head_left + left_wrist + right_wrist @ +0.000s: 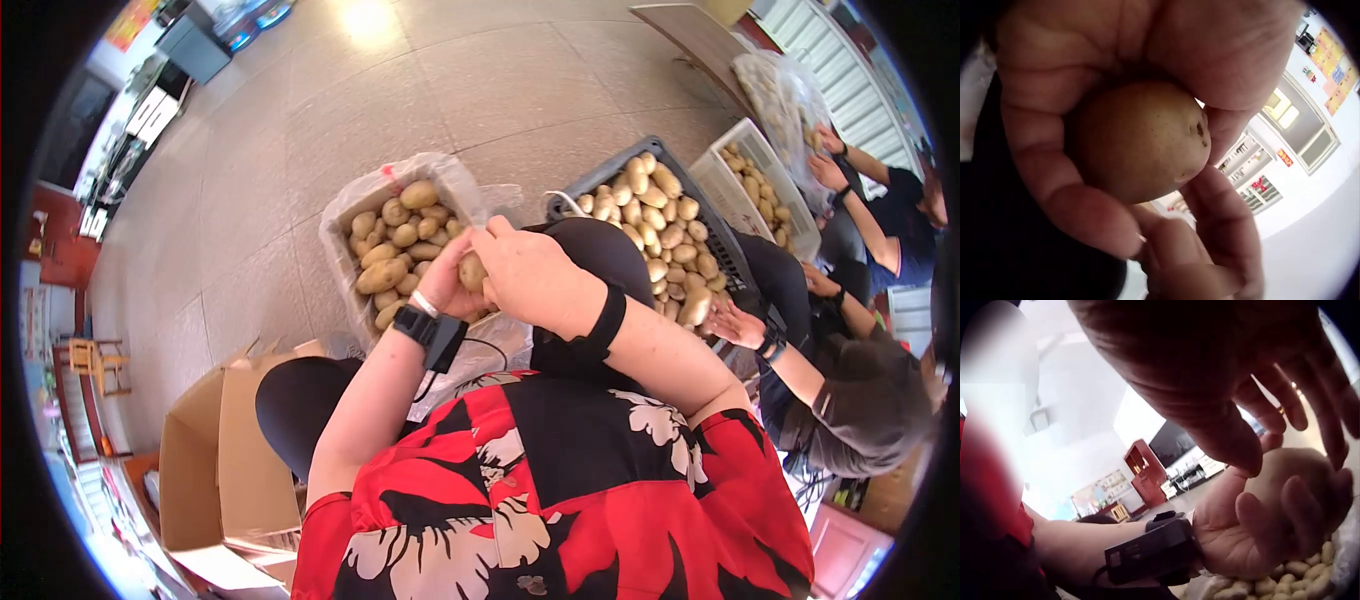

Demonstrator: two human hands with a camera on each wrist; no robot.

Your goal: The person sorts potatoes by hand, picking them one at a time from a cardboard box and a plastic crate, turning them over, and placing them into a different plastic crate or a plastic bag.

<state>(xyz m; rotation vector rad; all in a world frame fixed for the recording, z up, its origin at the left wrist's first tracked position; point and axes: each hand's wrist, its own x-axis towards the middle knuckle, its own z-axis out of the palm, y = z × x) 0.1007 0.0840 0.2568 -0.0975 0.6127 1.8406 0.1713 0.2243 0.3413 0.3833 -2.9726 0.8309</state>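
My left hand (448, 284) holds a potato (471, 270), its fingers curled round the tuber. In the left wrist view this potato (1141, 140) shows pale brown skin with small dark pits at one end. My right hand (535, 270) is over the same potato from the other side. Its fingers hang loosely bent and spread in the right wrist view, with fingertips right at the potato (1294, 472). Beneath both hands stands a plastic-lined box (340, 225) of potatoes.
To the right are a dark crate (590, 180) and a white crate (745, 135), both with potatoes. Another person's hand (735, 325) reaches beside the dark crate. A plastic bag (780, 95) of potatoes stands farther off. An open cardboard box (195, 460) is at left.
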